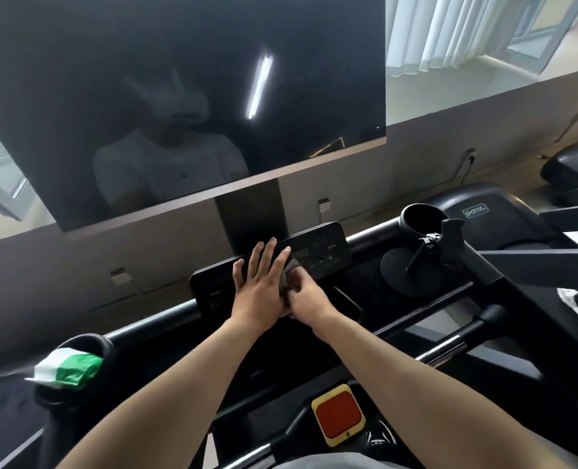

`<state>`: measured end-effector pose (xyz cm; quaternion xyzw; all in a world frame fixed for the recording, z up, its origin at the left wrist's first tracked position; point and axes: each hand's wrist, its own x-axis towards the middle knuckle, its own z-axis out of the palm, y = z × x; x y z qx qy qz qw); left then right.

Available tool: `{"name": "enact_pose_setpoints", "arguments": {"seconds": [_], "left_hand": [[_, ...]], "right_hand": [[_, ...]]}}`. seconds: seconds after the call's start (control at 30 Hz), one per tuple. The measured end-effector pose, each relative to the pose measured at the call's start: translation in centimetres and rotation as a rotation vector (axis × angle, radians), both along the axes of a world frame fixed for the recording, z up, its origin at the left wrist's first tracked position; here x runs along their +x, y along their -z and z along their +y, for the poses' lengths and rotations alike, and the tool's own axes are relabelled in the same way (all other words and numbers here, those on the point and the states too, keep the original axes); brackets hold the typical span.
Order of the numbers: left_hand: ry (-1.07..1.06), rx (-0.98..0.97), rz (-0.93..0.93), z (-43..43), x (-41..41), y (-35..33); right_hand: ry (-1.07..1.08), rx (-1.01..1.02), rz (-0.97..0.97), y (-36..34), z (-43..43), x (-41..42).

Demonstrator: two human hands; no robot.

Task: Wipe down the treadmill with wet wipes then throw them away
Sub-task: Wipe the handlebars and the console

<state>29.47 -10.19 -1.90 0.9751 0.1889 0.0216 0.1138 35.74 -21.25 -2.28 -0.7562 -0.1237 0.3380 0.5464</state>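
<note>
The treadmill's black control panel (318,253) sits below a large dark screen (179,96). My left hand (260,282) lies flat on the panel with its fingers straight. A grey wet wipe (292,267) shows between the two hands, mostly hidden. My right hand (306,294) pinches the wipe with curled fingers, touching the left hand. A green and white wipes pack (69,368) stands in the left cup holder (108,346).
A right cup holder (423,220) and a round black stand (412,269) sit right of the panel. A red stop button on a yellow base (338,414) is near me. Handlebars (443,350) cross in front. Another treadmill (477,211) stands to the right.
</note>
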Motion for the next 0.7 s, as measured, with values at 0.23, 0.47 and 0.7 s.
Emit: {"name": "enact_pose_setpoints", "arguments": {"seconds": [0.23,0.47,0.7], "left_hand": [[0.003,-0.001,-0.029,0.0,0.0,0.1],[-0.019,-0.015,-0.050,-0.2,0.0,0.3],[-0.160,0.014,-0.082,1.0,-1.8,-0.2]], "right_hand": [[0.217,0.027,-0.058,0.1,-2.2,3.2],[0.193,-0.005,-0.047,-0.2,-0.9,1.8],[-0.002,0.033,-0.058,0.4,0.1,-0.2]]}}
